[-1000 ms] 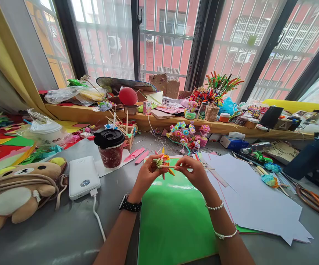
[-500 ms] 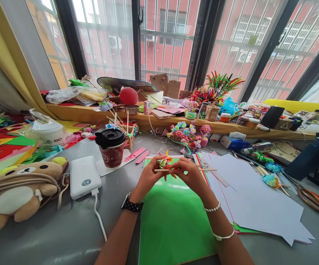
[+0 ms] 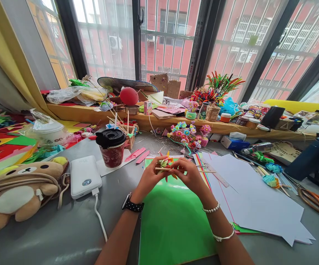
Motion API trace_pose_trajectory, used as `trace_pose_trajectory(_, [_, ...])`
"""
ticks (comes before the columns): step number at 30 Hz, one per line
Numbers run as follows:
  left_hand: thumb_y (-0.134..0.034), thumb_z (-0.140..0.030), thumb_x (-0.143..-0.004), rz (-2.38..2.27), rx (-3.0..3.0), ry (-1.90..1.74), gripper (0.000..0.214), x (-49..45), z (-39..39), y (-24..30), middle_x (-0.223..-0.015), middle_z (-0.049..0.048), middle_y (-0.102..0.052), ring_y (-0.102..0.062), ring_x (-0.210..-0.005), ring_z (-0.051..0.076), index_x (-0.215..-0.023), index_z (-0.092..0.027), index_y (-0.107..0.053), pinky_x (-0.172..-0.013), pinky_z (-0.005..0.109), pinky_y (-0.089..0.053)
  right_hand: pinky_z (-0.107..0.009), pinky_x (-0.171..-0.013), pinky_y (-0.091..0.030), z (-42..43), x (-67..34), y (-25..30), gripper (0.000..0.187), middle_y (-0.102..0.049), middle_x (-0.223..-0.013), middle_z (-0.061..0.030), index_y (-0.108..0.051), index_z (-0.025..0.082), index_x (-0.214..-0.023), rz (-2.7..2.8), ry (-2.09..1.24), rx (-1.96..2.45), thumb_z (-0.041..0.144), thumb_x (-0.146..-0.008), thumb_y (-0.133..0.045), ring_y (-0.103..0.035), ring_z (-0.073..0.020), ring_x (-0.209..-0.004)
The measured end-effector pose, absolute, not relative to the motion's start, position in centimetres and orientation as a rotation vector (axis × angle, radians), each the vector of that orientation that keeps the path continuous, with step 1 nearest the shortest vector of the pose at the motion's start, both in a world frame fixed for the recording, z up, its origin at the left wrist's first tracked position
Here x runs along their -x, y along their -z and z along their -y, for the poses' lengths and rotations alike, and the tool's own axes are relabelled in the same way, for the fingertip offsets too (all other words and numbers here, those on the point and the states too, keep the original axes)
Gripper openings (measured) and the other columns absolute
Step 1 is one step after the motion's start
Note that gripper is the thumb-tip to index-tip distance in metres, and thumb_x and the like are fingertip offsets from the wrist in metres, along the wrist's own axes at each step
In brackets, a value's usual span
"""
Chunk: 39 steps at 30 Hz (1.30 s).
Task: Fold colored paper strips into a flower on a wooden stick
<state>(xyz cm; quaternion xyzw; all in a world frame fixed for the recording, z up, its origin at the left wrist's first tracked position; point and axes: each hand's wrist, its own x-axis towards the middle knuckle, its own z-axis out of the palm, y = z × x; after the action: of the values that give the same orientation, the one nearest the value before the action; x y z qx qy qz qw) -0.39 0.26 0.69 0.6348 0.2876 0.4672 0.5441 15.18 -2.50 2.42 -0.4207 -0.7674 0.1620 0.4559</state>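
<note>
The left hand curls around a paper flower; the right hand, arched inward beside it, pinches a stick above a green board.

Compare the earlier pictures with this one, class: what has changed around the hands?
The right hand has shifted left, its fingertips now closer to the left hand, and the thin stick's left end reaches farther left beside the colourful flower. Nothing was visibly let go. The lidded cup, power bank and plush bear stayed put.
</note>
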Motion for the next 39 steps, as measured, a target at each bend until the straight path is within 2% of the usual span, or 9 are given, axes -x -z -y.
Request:
trace_pose_trajectory(8, [-0.067,-0.028,-0.064,-0.686,-1.495,-1.102,0.049,0.31,-0.21,-0.83,-0.075,-0.0011,-0.057,-0.054,-0.062,0.011,-0.107,-0.018,-0.046,-0.053,0.023,-0.048,-0.022,-0.054,-0.045,2.63,-15.06,-2.37,0.008,-0.053,-0.073,-0.0009,-0.061,0.019,-0.079,1.884,-0.342,1.039,0.024,-0.079,-0.054,-0.053,-0.0109,-0.061])
trace_pose_trajectory(16, [-0.069,-0.030,-0.061,-0.689,-1.403,-1.090,0.052,0.46,-0.08,-1.13,-0.078,0.0013,-0.059,-0.058,-0.066,0.014,-0.106,-0.018,-0.046,-0.053,0.023,-0.047,-0.025,-0.060,-0.042,2.87,-14.63,-2.43,0.014,-0.058,-0.073,-0.0024,-0.060,0.020,-0.072,1.939,0.039,1.046,0.023,-0.082,-0.051,-0.053,-0.0142,-0.068])
trace_pose_trajectory(22, [-0.068,-0.033,-0.062,-0.614,-1.306,-0.977,0.055,0.55,-0.19,-1.15,-0.081,0.0039,-0.065,-0.062,-0.072,0.017,-0.110,-0.018,-0.044,-0.066,0.028,-0.047,-0.026,-0.060,-0.043,2.71,-14.83,-2.41,0.016,-0.058,-0.072,-0.0034,-0.061,0.021,-0.071,1.920,0.157,1.011,0.023,-0.082,-0.050,-0.053,-0.0152,-0.068])
trace_pose_trajectory(26, [-0.063,-0.041,-0.066,-0.640,-1.199,-0.995,0.051,0.41,-0.21,-1.21,-0.074,0.0025,-0.066,-0.064,-0.069,0.017,-0.108,-0.018,-0.047,-0.072,0.034,-0.048,-0.027,-0.061,-0.044,2.65,-14.82,-2.38,0.012,-0.058,-0.074,-0.0040,-0.061,0.020,-0.073,1.930,0.154,0.997,0.021,-0.081,-0.052,-0.053,-0.0154,-0.069])
trace_pose_trajectory(33, [-0.067,-0.037,-0.062,-0.699,-1.132,-1.052,0.050,0.08,-0.23,-1.12,-0.077,0.0033,-0.066,-0.063,-0.066,0.016,-0.104,-0.018,-0.049,-0.066,0.031,-0.050,-0.028,-0.063,-0.044,2.39,-14.53,-1.93,0.009,-0.058,-0.075,-0.0041,-0.061,0.019,-0.075,1.901,0.083,1.023,0.021,-0.080,-0.054,-0.054,-0.0160,-0.071])
trace_pose_trajectory(39, [-0.068,-0.038,-0.060,-0.731,-1.145,-1.036,0.055,0.09,-0.71,-0.78,-0.073,0.0018,-0.065,-0.062,-0.064,0.014,-0.107,-0.018,-0.046,-0.066,0.031,-0.050,-0.025,-0.060,-0.046,2.18,-14.44,-1.66,0.012,-0.054,-0.074,-0.0022,-0.059,0.019,-0.072,1.820,-0.162,1.050,0.027,-0.079,-0.055,-0.053,-0.0139,-0.069])
